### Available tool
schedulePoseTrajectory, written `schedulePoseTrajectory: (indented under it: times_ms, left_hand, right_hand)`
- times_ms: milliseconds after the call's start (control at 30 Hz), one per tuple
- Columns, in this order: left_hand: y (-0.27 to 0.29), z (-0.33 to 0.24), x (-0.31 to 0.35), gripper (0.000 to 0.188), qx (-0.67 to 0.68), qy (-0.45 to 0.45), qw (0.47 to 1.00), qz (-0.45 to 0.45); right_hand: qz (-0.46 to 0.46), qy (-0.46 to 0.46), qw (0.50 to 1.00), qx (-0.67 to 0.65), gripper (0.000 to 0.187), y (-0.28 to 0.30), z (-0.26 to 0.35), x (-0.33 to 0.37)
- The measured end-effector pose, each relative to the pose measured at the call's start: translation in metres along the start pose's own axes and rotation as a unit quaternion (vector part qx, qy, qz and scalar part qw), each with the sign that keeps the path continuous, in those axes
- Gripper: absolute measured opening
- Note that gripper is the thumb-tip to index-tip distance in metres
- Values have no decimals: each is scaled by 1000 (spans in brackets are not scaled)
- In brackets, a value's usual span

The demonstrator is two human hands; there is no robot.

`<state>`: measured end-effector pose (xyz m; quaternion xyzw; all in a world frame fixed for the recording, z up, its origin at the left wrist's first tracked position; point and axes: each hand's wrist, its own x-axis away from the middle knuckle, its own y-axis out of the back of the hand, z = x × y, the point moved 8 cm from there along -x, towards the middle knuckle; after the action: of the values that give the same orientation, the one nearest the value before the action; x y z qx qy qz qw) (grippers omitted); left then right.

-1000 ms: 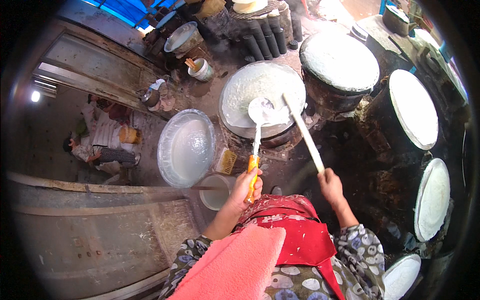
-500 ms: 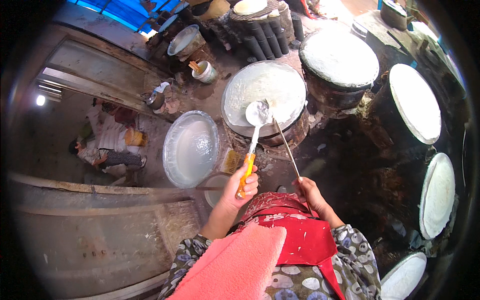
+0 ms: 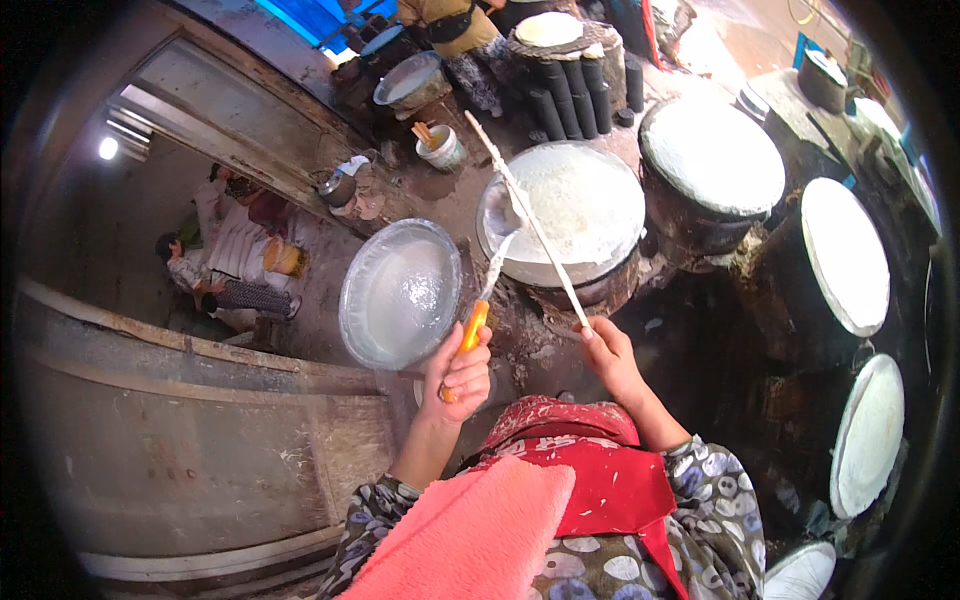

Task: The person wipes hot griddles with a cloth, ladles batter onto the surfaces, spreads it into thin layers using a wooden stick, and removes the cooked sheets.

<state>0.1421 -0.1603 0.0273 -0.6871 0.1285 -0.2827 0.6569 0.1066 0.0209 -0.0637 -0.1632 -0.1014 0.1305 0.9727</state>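
My left hand (image 3: 462, 372) is closed around the orange handle of a ladle (image 3: 470, 325). Its white-coated bowl hangs over the left edge of a round griddle (image 3: 590, 200) covered with a pale, wet layer. My right hand (image 3: 612, 358) grips the near end of a long, thin stick (image 3: 545, 240), smeared white toward its far end. The stick slants up to the left and crosses in front of the ladle's bowl, partly hiding it; whether they touch I cannot tell. Left of the griddle stands a wide basin (image 3: 400, 295) of milky white liquid.
More round stoves with white tops (image 3: 715, 155) curve along the right. Behind the griddle are black cylinders (image 3: 570, 100) and a small bucket (image 3: 441, 148) holding sticks. A wooden partition (image 3: 210, 450) runs along the left; people are beyond it and at the back.
The stick has swung up and left from the griddle's near edge, its far end now beyond the ladle. The ladle has shifted left to the griddle's edge. A person shows more at the back.
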Motion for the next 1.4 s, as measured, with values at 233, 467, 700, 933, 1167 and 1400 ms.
schedulePoseTrajectory:
  times_ms: [233,467,700,933,1167,1400]
  left_hand:
    - [-1,12,0,41,-18,42,999,-14]
    - [-35,0,-1,35,-16,54,998,-11]
    - [-77,-54,7,40,-27,-58,988,143]
    - [-35,-96,8,38,7,-87,996,20]
    - [-9,-113,61,37,-90,-182,977,65]
    - [73,-156,159,34,-18,-280,960,-7]
  right_hand:
    - [-77,87,955,272,23,21,18,-12]
    - [-123,78,844,517,20,54,-25,39]
    - [-147,-6,846,512,24,90,-75,138]
    - [-200,-14,880,432,22,68,-49,93]
    - [-102,195,740,636,13,-8,9,-21]
    - [106,173,600,774,25,-93,-20,-142]
